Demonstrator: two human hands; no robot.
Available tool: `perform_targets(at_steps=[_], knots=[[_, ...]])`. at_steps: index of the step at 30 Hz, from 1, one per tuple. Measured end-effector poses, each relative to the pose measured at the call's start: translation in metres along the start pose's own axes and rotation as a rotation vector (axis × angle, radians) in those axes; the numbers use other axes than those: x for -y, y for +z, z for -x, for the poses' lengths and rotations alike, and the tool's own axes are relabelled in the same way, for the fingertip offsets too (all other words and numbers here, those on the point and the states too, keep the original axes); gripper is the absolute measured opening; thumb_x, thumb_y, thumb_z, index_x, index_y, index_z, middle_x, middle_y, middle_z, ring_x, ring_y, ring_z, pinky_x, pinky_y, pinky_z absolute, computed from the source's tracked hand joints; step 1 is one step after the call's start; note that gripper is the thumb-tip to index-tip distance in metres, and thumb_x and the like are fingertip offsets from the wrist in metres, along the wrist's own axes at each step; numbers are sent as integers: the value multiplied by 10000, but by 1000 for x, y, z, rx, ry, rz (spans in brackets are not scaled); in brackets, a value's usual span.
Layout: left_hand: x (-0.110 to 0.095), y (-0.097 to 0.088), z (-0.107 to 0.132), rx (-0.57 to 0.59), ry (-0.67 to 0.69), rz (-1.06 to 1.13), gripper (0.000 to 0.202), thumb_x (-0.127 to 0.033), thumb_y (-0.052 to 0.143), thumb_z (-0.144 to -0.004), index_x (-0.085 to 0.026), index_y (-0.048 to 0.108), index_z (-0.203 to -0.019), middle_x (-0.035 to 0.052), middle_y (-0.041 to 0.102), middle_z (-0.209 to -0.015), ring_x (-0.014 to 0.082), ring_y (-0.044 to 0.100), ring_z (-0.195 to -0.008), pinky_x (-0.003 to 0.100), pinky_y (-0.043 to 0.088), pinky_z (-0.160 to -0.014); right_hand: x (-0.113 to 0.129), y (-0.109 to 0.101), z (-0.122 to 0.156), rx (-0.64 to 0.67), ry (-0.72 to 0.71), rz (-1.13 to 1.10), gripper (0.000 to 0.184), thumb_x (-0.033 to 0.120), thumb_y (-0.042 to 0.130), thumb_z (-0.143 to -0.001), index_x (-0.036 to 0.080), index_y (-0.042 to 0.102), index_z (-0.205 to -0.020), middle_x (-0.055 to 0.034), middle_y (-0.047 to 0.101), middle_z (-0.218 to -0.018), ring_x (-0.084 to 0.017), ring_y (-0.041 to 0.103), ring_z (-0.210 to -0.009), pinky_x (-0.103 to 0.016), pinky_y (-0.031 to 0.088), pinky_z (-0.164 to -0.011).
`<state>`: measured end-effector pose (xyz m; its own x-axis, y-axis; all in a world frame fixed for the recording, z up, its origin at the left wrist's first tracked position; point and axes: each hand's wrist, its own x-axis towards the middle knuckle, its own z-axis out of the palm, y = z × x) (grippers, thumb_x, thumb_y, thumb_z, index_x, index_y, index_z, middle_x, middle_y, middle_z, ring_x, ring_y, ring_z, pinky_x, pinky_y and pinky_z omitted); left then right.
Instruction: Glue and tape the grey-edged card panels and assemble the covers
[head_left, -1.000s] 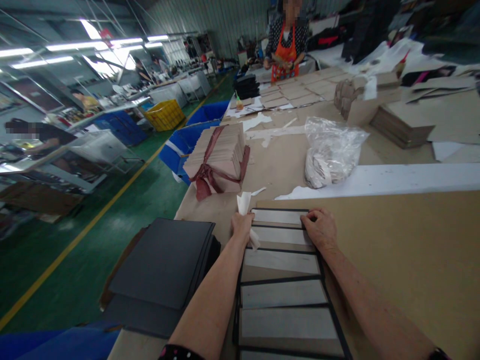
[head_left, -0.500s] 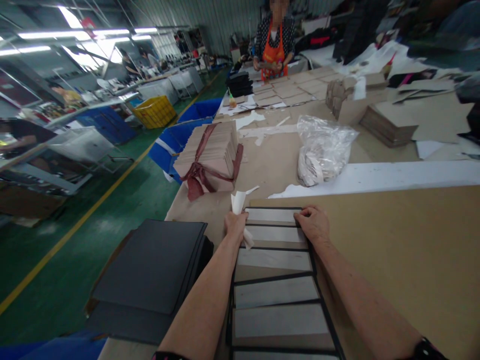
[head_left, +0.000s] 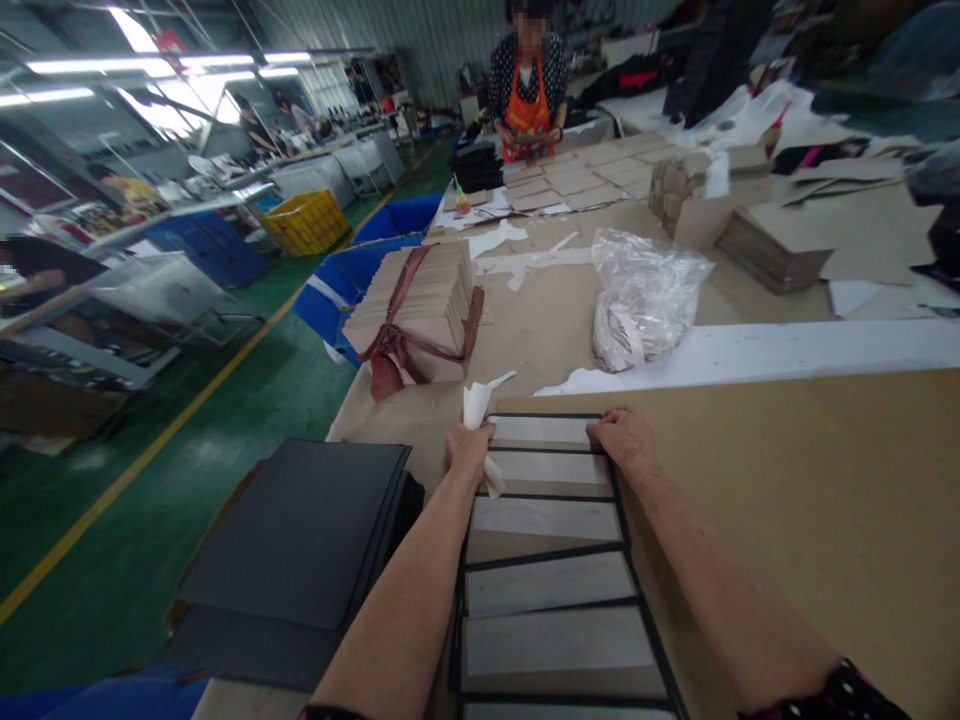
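Observation:
Several black-edged panels (head_left: 551, 572), each with a pale strip across it, lie overlapped in a row running away from me. My left hand (head_left: 469, 448) is closed around crumpled white paper strips (head_left: 475, 405) at the left end of the farthest panel. Its fingertips touch that panel's edge. At the opposite end, my right hand (head_left: 626, 436) has its fingers bent and pinched on the far right corner of the same panel, by the end of its pale strip (head_left: 544, 430). The fingertips of this hand are partly hidden.
Dark grey sheets (head_left: 289, 530) are stacked to the left. Beyond my hands are a ribbon-tied bundle of cardboard pieces (head_left: 420, 315) and a clear plastic bag (head_left: 649, 295). Brown board (head_left: 810, 500) covers the right side. A person in an orange apron (head_left: 531, 110) stands at the table's far end.
Both hands stay at the ends of the farthest panel, with barely any movement. The person in the apron has shifted slightly left and bent lower.

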<state>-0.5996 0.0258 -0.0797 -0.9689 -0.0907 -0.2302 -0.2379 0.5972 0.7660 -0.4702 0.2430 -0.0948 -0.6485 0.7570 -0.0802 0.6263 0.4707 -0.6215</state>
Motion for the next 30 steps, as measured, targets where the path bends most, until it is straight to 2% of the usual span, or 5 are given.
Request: perform_targets(at_steps=[11,16,21,25,30], knots=[[1,2,-2,7,-14,10,278,-257,728,-554,-105,724,-787,57,659,-612,231,660,-672,267,430,-523,2,3,-3,-28,-6,93,82,272,654,-612,197,675,-585,-92,658,-866,-237,598,-827,-345,468,-806],[2,5,-9,8,-31,-8,282,-231,739,-528,-107,722,-781,70,659,-612,248,664,-682,276,427,-509,0,4,-6,-37,7,104,142,289,673,-594,183,669,-688,-94,640,-887,-217,593,-795,-314,468,-723],[1,3,-9,19,-32,-20,274,-223,726,-529,-109,722,-778,58,641,-575,239,661,-645,275,429,-504,-2,-3,-8,20,20,62,45,196,644,-601,192,646,-645,-50,653,-763,-189,595,-713,-278,438,-641],[1,2,-8,28,-30,-27,252,-235,713,-541,-106,720,-757,55,627,-543,231,650,-608,276,424,-489,-3,-9,-9,41,41,23,126,131,580,-608,197,669,-668,-47,676,-738,-195,606,-703,-275,413,-602],[2,4,-9,39,-34,-25,238,-265,713,-546,-107,715,-724,53,613,-517,222,635,-572,276,416,-474,0,-14,-8,73,41,-11,163,270,533,-734,195,673,-700,-42,663,-683,-194,605,-663,-281,411,-581]])
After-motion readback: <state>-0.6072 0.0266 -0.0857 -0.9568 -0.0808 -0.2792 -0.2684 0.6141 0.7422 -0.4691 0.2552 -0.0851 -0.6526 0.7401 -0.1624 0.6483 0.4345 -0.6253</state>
